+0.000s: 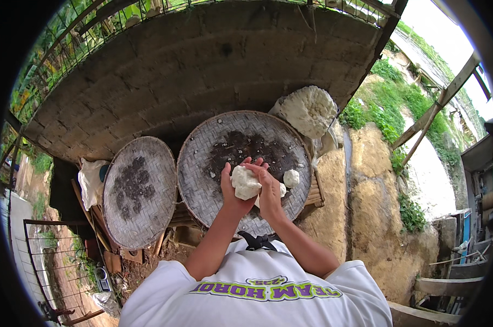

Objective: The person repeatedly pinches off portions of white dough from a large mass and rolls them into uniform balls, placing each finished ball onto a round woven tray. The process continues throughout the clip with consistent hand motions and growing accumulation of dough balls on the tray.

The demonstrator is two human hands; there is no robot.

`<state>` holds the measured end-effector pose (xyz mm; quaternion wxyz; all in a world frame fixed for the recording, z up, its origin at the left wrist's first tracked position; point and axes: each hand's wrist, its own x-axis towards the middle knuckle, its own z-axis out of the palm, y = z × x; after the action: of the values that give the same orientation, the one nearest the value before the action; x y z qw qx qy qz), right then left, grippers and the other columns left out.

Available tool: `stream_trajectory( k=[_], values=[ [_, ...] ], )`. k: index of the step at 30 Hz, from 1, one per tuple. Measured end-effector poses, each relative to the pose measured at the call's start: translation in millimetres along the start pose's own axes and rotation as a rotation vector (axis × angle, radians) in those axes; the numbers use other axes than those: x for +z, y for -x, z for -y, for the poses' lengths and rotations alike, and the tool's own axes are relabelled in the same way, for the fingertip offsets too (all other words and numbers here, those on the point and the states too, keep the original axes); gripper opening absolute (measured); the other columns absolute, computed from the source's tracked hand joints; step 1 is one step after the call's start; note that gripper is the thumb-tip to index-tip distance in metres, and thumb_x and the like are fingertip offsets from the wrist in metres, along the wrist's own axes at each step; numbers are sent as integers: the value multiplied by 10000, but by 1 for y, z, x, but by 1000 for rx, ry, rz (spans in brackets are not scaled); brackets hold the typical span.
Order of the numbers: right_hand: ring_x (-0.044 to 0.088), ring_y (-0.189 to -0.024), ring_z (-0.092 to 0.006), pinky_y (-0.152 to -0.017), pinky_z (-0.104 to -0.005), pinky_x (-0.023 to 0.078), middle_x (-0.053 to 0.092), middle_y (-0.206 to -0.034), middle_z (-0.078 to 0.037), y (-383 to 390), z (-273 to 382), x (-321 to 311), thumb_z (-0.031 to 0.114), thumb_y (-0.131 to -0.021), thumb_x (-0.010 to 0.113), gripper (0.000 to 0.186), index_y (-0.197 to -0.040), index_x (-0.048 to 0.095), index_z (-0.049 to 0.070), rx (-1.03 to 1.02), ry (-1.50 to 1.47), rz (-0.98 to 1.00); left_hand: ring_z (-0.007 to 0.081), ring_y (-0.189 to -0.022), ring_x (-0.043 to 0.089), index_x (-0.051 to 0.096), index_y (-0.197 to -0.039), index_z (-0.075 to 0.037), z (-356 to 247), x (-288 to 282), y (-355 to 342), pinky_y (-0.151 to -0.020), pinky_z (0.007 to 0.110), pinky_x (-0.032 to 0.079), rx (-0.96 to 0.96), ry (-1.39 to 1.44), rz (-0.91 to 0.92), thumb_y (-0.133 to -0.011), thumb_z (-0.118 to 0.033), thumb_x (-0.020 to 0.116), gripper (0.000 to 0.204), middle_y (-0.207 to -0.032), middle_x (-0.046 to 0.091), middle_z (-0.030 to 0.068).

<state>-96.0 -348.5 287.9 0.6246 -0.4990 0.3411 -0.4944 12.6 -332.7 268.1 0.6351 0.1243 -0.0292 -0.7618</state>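
A rough white lump (246,182), roundish with no clear long axis, sits cupped between both hands over a round woven tray (196,163). The left hand (228,192) cradles it from nine o'clock; the right hand (268,192) curves against its three o'clock side. Another white lump (291,178) rests at two o'clock from the right hand, the nearer one.

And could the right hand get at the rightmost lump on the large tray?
Likely yes: the rightmost lump sits on the large tray close beside the right hand, with nothing seen covering it. That hand is busy, though, holding another lump with the left hand.
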Motion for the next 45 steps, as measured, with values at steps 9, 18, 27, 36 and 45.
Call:
stream_trajectory(
  k=[9,18,27,36,45],
  values=[
    [676,-944,-124,-814,-277,548,729,-1101,-78,-9,1,-7,281,-1063,591,372,-1312,640,8,105,-214,-160,301,-1237,602,578,-1219,-95,2,25,-9,-1048,504,503,124,-49,-465,-1054,-598,350,576,-1217,640,139],
    [653,-1075,-162,-863,-309,540,695,-1215,-124,-2,11,-4,254,-1061,591,313,-1135,747,-7,-170,194,81,306,-1165,656,606,-1266,-95,-7,4,-10,-1030,466,525,-179,-184,-212,-1055,-626,305,645,-1233,672,117],
    [643,-1114,-180,-937,-317,530,694,-1234,-110,3,2,-6,324,-1068,556,429,-1244,675,-48,-519,564,-46,344,-1217,627,561,-1320,-40,-16,7,-6,-1067,459,497,-371,-198,-128,-1034,-633,316,702,-1344,627,190],
    [623,-1197,-210,-1044,-356,482,669,-1270,-135,-2,-5,-9,307,-1084,504,406,-1296,637,-13,-189,97,-90,343,-1326,556,536,-1348,-77,1,2,-7,-1146,502,427,-67,24,-144,-1015,-653,361,688,-1413,581,199],
    [622,-1178,-167,-1041,-318,464,695,-1234,-120,1,10,1,324,-1105,508,415,-1274,655,-25,-77,-13,-53,325,-1302,580,577,-1315,-86,2,4,-13,-1107,458,460,64,-24,-291,-1023,-624,352,652,-1345,617,183]
  ],
)
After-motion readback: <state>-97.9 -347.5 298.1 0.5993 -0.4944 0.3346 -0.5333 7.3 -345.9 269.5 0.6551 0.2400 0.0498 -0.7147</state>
